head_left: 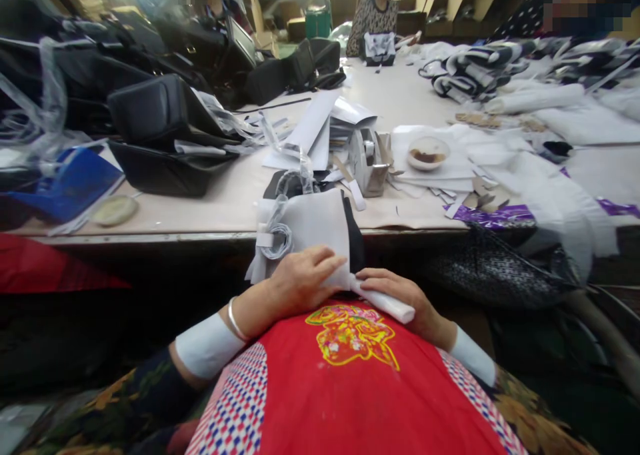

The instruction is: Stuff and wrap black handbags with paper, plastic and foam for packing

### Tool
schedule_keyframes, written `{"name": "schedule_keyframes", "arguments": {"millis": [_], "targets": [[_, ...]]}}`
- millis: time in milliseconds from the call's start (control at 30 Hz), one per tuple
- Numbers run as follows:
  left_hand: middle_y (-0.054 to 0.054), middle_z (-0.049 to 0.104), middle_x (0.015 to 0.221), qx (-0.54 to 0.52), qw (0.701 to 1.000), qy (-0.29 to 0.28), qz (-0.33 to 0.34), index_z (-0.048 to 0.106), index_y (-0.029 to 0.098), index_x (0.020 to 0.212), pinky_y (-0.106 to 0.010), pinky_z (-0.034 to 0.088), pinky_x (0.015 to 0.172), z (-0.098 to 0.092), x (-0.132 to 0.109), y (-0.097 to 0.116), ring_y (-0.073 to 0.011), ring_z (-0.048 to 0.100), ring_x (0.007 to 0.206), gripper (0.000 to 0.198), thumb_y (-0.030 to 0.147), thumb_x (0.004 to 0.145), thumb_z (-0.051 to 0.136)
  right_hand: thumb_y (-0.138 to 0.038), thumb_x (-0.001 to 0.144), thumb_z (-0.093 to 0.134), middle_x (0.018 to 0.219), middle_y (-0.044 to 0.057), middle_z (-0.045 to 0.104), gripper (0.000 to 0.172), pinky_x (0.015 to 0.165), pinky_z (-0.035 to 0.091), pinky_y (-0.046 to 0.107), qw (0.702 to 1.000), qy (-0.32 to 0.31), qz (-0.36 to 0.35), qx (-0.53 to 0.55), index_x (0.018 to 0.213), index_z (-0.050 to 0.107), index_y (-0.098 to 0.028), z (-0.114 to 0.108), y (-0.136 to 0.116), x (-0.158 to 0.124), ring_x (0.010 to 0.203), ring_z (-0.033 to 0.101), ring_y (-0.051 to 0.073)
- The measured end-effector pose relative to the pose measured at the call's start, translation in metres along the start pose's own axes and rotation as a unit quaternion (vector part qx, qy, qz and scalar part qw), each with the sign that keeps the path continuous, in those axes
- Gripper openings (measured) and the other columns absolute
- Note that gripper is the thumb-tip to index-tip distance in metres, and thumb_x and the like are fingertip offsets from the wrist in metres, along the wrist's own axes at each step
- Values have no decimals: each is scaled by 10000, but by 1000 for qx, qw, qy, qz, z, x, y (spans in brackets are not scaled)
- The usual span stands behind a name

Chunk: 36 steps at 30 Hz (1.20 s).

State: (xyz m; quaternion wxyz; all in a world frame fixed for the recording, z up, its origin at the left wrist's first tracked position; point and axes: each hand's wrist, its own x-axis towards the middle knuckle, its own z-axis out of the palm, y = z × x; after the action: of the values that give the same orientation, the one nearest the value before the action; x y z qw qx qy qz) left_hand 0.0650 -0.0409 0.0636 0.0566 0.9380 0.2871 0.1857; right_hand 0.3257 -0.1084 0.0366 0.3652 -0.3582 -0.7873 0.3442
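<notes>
A black bag [355,235] leans against the table edge in front of me, its front mostly covered by a white wrapping sheet [320,222]. Clear plastic wraps the bag's handle [301,175], and a coiled pale strap [276,241] hangs at the left side. My left hand [303,276] is closed over the lower part of the sheet, fingers pointing right; its thumb is hidden. Beside it, my right hand [405,298] is closed on a white paper roll [387,303], which lies slantwise against my red apron [320,395] at the bag's lower right corner.
On the table [395,95] stand a tape dispenser [367,162], a small bowl [429,154] with brown contents and stacked white sheets [313,132]. Black bags [165,135] pile up at left; wrapped bundles [470,68] lie at right. A co-worker [375,18] sits across.
</notes>
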Motion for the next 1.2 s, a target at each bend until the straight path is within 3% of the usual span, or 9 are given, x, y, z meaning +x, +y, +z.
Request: {"name": "schedule_keyframes", "arguments": {"millis": [133,567,700,800,867,967,1033,1133,1200], "targets": [[-63,641,979,42,991,-126,23,644,222,1132,-284,476,590,11,-23,-2,-196,635,777,291,418,949,531,-178,892,654,1168,108,691,324,927,567,351,998,50,-14,-33,1211,617,-220,5,-6,4,1060,675,226],[-86,634,879,31,994,-97,-30,650,196,1166,-275,402,537,53,-8,8,-200,613,682,288,298,971,463,-273,920,625,969,76,725,212,772,550,304,993,-37,-38,-104,1117,652,-200,9,-18,20,853,685,195],[-53,641,813,-71,992,-106,3,721,195,923,-253,442,574,31,-8,8,-160,609,649,195,309,928,562,-376,932,573,985,106,718,300,765,538,350,976,103,96,-168,1130,656,-164,17,3,45,802,663,219],[-51,663,849,-135,989,16,-51,724,197,893,-243,484,672,-4,-28,-9,-150,632,732,211,308,941,552,-461,926,529,1108,166,695,441,834,530,405,949,181,164,-200,1187,644,-123,13,25,50,884,663,261],[-59,677,910,-141,954,174,-198,716,194,954,-259,500,771,-22,-52,-30,-160,642,817,201,326,935,565,-507,931,476,1159,183,685,500,907,511,431,935,205,212,-196,1188,653,-117,9,41,45,999,657,292],[-70,697,906,-171,800,324,-475,694,169,978,-291,520,782,-23,-91,-64,-190,650,836,306,444,894,591,-555,914,438,1161,188,697,565,960,488,460,924,168,309,-151,1173,668,-110,12,62,35,1086,644,324],[-100,717,894,-248,727,299,-567,692,135,967,-319,546,715,-8,-110,-75,-227,674,826,442,543,884,543,-570,901,432,1150,181,707,579,949,499,453,920,125,357,-99,1169,667,-114,21,70,31,1082,654,324],[-144,750,918,-323,723,247,-559,724,108,953,-381,579,723,23,-115,-70,-275,713,855,585,608,915,423,-573,895,441,1097,157,731,544,889,533,420,920,98,376,-54,1128,671,-138,35,71,31,1027,684,312],[-142,742,1095,-369,732,223,-528,721,129,1070,-418,534,938,40,-110,-61,-286,679,1067,605,619,932,394,-575,892,469,1018,143,747,497,841,551,415,924,110,361,-59,1048,683,-155,42,69,34,965,703,313]]}}
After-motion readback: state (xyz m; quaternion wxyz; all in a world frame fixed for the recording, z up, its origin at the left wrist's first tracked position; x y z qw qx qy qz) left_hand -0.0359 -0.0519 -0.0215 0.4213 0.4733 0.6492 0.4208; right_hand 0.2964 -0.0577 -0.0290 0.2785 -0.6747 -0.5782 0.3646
